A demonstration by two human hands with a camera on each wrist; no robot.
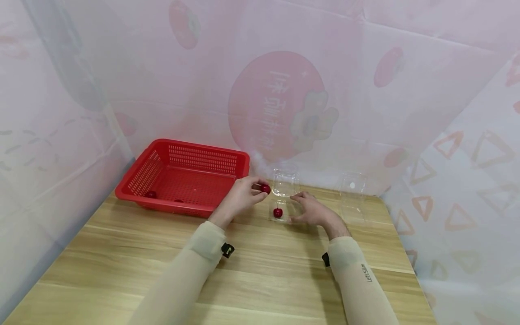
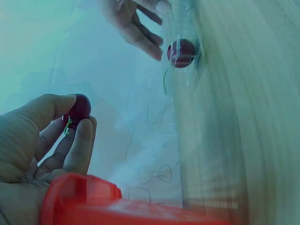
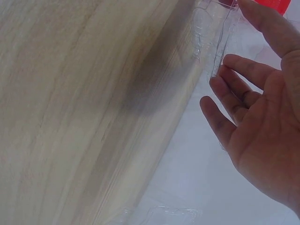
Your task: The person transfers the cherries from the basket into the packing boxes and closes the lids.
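Observation:
My left hand pinches a dark red cherry between thumb and fingers, just left of a clear plastic clamshell box. In the left wrist view a short green stem shows on the held cherry. Another cherry lies in the box's near half, and the box's lid half stands raised behind it. My right hand is at the box's right side, fingers loosely extended with the tips by its edge. In the right wrist view those fingers look close to the plastic; contact is uncertain.
A red plastic basket with slotted walls stands at the left, with a few cherries inside. A second clear box sits open at the right. Behind the wooden table hangs a printed pink-white sheet.

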